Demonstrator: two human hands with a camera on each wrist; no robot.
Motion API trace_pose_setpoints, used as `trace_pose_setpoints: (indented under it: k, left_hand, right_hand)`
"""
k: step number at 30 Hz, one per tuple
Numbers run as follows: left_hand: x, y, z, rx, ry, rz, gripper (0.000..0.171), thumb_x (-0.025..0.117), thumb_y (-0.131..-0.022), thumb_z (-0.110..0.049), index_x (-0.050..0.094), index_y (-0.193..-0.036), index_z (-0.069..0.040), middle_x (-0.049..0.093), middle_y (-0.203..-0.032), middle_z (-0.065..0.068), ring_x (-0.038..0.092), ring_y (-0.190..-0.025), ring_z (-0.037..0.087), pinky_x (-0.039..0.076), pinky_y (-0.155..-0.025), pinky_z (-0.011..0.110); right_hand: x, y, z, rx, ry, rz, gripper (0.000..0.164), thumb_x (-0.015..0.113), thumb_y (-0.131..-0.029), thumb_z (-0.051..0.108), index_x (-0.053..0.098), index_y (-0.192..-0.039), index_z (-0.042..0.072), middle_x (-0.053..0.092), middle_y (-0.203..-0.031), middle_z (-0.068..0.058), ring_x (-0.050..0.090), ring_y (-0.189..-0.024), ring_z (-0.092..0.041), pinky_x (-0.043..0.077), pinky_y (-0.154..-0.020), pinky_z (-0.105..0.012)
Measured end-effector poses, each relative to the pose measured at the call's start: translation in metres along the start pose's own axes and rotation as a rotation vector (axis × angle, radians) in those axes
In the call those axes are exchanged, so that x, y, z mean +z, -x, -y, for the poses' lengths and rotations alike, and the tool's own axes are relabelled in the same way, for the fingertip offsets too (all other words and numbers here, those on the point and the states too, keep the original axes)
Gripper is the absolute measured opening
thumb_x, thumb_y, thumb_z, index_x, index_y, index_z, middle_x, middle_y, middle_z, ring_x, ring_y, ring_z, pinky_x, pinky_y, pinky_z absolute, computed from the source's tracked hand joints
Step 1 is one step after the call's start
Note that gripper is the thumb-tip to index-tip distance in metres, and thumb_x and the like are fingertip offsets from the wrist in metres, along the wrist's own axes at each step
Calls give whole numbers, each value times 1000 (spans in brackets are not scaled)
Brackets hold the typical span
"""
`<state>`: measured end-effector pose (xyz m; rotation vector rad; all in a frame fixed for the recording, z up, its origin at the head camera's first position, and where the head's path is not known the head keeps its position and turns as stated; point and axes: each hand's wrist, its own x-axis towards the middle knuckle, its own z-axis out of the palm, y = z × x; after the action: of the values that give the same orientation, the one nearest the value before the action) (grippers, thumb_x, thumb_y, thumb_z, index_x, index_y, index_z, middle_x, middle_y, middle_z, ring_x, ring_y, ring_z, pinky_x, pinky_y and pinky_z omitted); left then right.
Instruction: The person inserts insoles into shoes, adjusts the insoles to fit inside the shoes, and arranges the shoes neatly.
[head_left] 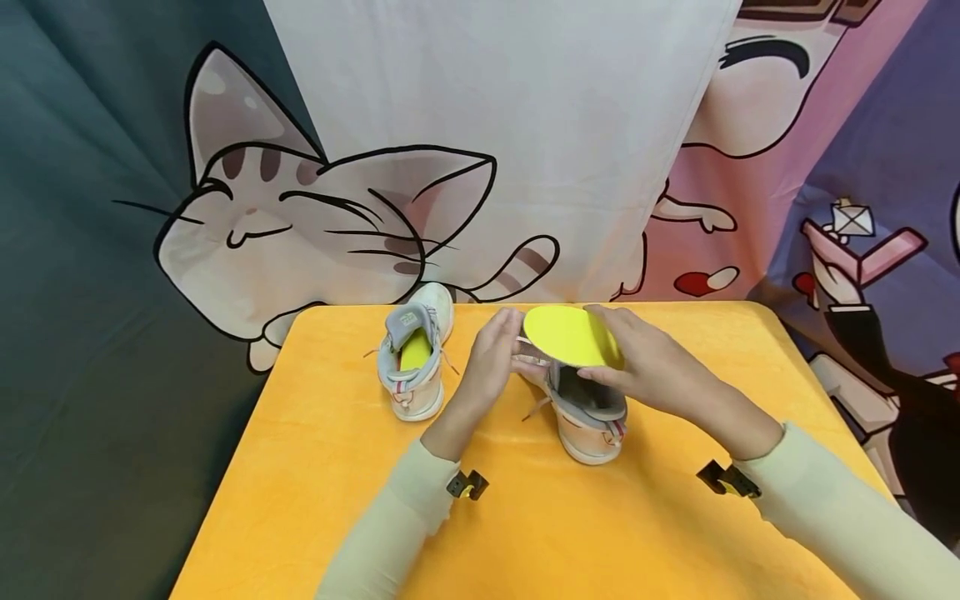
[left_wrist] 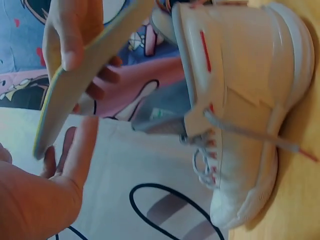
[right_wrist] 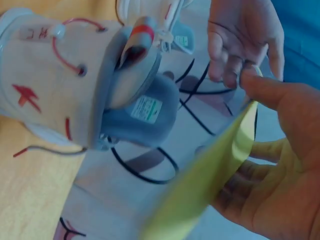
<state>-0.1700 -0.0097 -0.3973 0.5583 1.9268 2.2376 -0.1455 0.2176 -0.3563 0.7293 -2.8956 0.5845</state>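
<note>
A yellow insole [head_left: 572, 335] is in the air over the right-hand shoe [head_left: 588, 432], a pale sneaker with grey lining and loose laces. My right hand [head_left: 654, 360] holds it by the edge, thumb on one face and fingers on the other. Seen from the left wrist, its grey underside [left_wrist: 82, 75] shows. My left hand [head_left: 489, 358] is beside the insole's other end with fingers mostly extended; whether they touch it I cannot tell. The shoe stands upright below both hands, its tongue [right_wrist: 145, 107] raised at the opening.
Left of the hands stands a matching sneaker [head_left: 417, 398] with a yellow insole [head_left: 415, 352] inside. Both shoes are on a yellow-covered table [head_left: 315, 467], toes toward the back. A cartoon-printed curtain [head_left: 585, 125] hangs right behind the table's far edge.
</note>
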Motion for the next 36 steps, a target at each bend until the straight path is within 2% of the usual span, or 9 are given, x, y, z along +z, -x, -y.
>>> trace_pose_setpoints:
  k: [2,6,9,11,15,18,22,28,36]
  left_hand:
    - [-5,-4,2,21,-59,2,49,24,-109,-32,48,-119,9,58,-106,30,64,-95,47,55,-76,61]
    - [-10,-12,4,29,-166,-22,55,25,-108,-38,54,-117,7,62,-106,30,66,-94,40,56,-76,58]
    - [-12,-17,7,3,-250,-29,51,32,-106,-41,59,-117,1,65,-106,24,66,-95,35,58,-76,52]
    - [-13,-21,9,-18,-315,-21,45,37,-105,-40,60,-118,-3,67,-106,19,66,-96,31,59,-76,47]
    - [-17,-28,15,-26,-495,18,36,45,-102,-38,61,-119,-10,69,-105,9,66,-94,22,59,-77,38]
    - [-18,-32,16,-17,-629,76,33,49,-100,-36,61,-121,-12,68,-106,3,64,-94,15,56,-80,34]
    - [-18,-38,12,-10,-739,188,36,51,-99,-36,58,-125,-11,66,-110,0,61,-97,13,54,-85,33]
    - [-19,-45,0,-22,-897,327,41,50,-100,-38,54,-129,-10,66,-109,0,61,-93,10,55,-82,31]
    - [-18,-47,-16,2,-1142,464,45,50,-99,-39,53,-131,-8,64,-116,6,61,-98,17,52,-84,34]
  right_hand:
    - [-2,3,-5,-9,9,-23,80,75,-82,41,39,-145,7,52,-136,-20,54,-113,-34,50,-92,-57]
    - [-5,8,-13,-33,29,-55,71,73,-86,35,43,-143,5,54,-135,-21,52,-121,-37,45,-98,-60]
    - [-7,11,-18,-46,43,-83,64,72,-87,30,46,-140,5,58,-130,-21,57,-113,-35,50,-91,-57]
    - [-8,13,-21,-53,51,-108,59,71,-88,27,49,-138,5,61,-124,-18,59,-101,-31,53,-82,-52]
    - [-7,17,-25,-79,57,-158,50,69,-90,22,53,-134,5,65,-114,-14,60,-85,-25,55,-70,-45]
    - [-5,20,-28,-103,46,-190,43,68,-91,20,57,-129,4,68,-112,-13,63,-86,-23,57,-70,-45]
    - [-3,22,-32,-116,46,-205,37,68,-90,19,61,-123,4,70,-110,-11,64,-84,-21,57,-68,-45]
    - [-2,24,-35,-111,65,-207,32,68,-90,20,64,-119,5,72,-101,-8,61,-74,-18,56,-63,-41]
    - [-3,27,-40,-107,104,-179,27,69,-90,20,68,-114,8,72,-92,-4,56,-64,-13,52,-59,-36]
